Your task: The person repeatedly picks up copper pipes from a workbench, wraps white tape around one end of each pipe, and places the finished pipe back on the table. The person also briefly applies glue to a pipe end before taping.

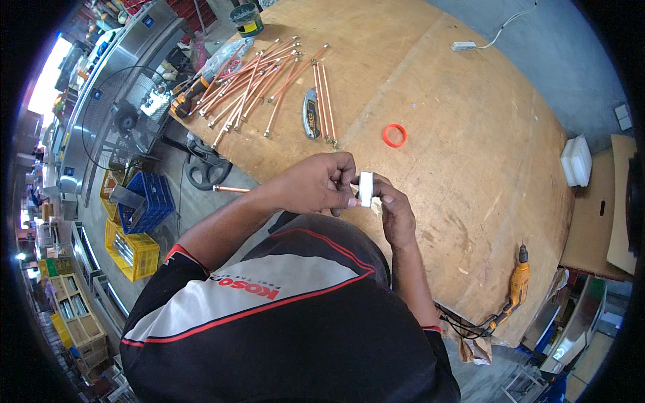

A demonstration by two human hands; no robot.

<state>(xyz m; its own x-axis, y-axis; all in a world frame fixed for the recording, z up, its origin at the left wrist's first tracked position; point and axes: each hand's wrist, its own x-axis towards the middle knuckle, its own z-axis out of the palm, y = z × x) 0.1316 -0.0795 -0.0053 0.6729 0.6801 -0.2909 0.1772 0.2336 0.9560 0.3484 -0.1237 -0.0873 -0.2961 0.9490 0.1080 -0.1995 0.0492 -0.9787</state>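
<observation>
My left hand (312, 185) is closed in front of my chest over the near edge of a wooden table (470, 174). A copper tube (232, 189) sticks out to the left from behind its wrist, and the tube's other end is hidden in the hand. My right hand (396, 213) grips a small white tape roll (366, 188) held on edge. The left fingertips touch the roll's left side, so both hands meet at it.
Farther along the table lie several copper tubes (269, 80), a utility knife (310, 114), an orange ring (394, 135) and a green can (247, 19). An orange drill (519, 282) hangs at the right edge. A floor fan (127, 121) and blue and yellow crates (138, 228) stand on the left.
</observation>
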